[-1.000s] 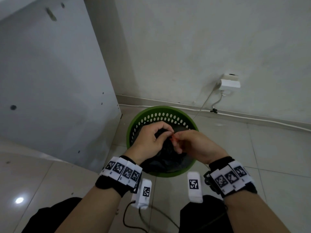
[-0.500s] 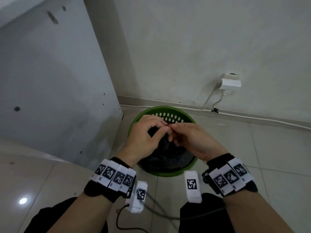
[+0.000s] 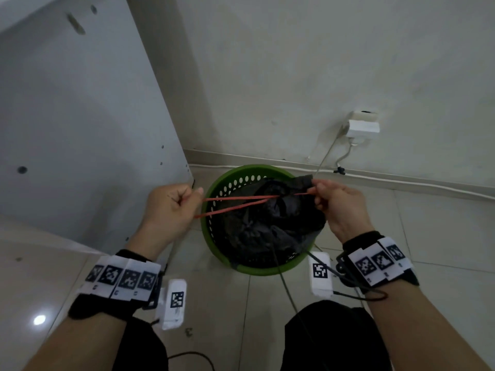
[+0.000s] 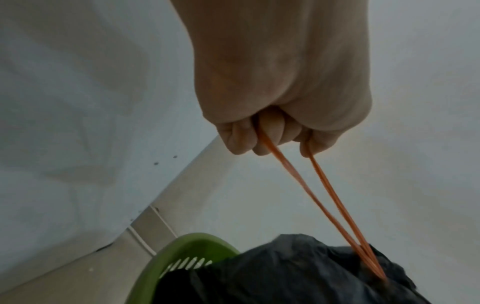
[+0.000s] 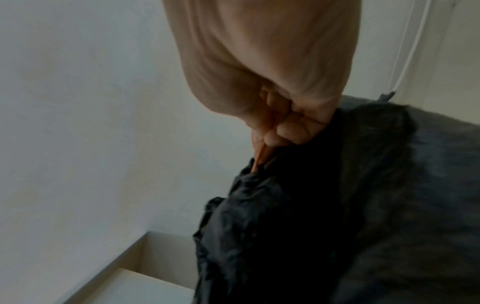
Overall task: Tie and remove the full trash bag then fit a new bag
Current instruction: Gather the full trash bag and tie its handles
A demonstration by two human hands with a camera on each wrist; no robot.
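A black trash bag [image 3: 270, 231] sits gathered inside a round green perforated bin [image 3: 214, 199] on the floor. An orange drawstring [image 3: 235, 203] runs out of the bag's mouth to both sides. My left hand [image 3: 174, 204] is left of the bin, fingers curled round a long loop of the drawstring [image 4: 324, 195], which is pulled taut. My right hand [image 3: 334, 202], over the bin's right rim, pinches the short other end of the drawstring [image 5: 259, 156] close against the bag [image 5: 337, 205]. The bag [image 4: 298, 273] bunches where the string enters it.
A grey cabinet panel [image 3: 80, 129] stands close on the left of the bin. A white wall [image 3: 294, 76] is behind, with a plugged socket [image 3: 363, 127] and a cable [image 3: 401, 180] running along the skirting. Tiled floor [image 3: 442, 236] stretches to the right.
My hands were together over the bin, working at the bag's mouth. They have now drawn apart, left hand pulling leftward, and the orange drawstring is stretched out between them.
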